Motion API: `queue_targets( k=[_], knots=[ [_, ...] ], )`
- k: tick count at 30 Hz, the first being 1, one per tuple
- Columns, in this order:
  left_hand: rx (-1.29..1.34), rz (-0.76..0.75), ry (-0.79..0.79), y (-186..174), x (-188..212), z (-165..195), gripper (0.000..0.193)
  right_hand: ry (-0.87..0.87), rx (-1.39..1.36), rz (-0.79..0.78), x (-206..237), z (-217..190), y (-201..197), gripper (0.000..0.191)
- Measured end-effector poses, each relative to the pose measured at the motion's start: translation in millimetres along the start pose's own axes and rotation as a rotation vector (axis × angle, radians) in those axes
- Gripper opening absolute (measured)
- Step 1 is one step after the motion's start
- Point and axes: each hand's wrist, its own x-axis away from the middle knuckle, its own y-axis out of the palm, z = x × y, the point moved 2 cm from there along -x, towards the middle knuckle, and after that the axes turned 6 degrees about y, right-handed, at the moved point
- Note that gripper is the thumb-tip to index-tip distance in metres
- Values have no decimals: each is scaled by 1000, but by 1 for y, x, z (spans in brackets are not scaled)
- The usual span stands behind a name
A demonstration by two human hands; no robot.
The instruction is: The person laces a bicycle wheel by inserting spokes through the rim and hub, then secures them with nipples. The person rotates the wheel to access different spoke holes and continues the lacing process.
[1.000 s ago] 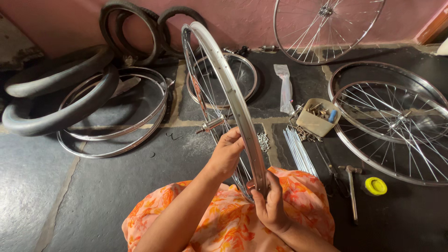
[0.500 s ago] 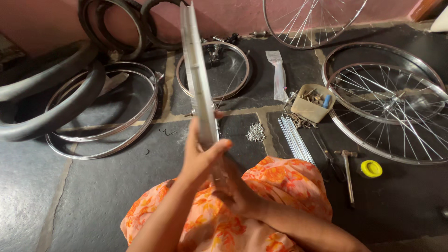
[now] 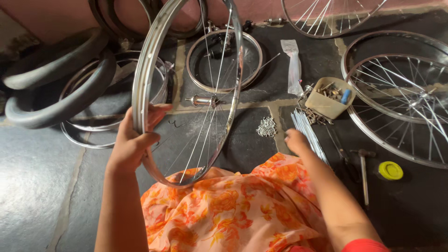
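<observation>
The left hand (image 3: pixel 133 144) is clamped on the upright, partly spoked wheel rim (image 3: pixel 142 79), steadying it over the lap, while the right hand (image 3: pixel 296 140), fingers loosely curled and holding nothing, reaches the loose spokes (image 3: pixel 308 128) on the floor (image 3: pixel 37 186).

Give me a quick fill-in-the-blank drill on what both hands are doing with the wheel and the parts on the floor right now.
1. The left hand grips the shiny wheel rim on its ____ side.
2. The right hand reaches to the bundle of loose ____ on the floor.
3. The small tan box of parts holds one ____ coloured piece among the metal bits.
4. Right of the hammer lies a round ____ lid.

Missing words: left; spokes; blue; yellow
</observation>
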Motion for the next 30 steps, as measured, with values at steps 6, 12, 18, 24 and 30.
queue_targets(
  k=[6,12,18,24,30],
  knots=[
    [64,-27,14,-22,6,-2,66,73,-1074,-110,-35,-88,26,55],
    [65,-47,-18,-28,8,-2,64,51,-1373,-26,-72,-214,6,57],
    [-14,-36,-12,-3,11,-1,66,-694,-922,295,-33,-289,-12,46],
    [-64,-29,-26,32,14,-7,66,-844,-225,339,21,-309,-18,58],
    [-44,-72,72,47,19,-13,64,-806,-142,427,28,-313,-28,62]
  ],
)
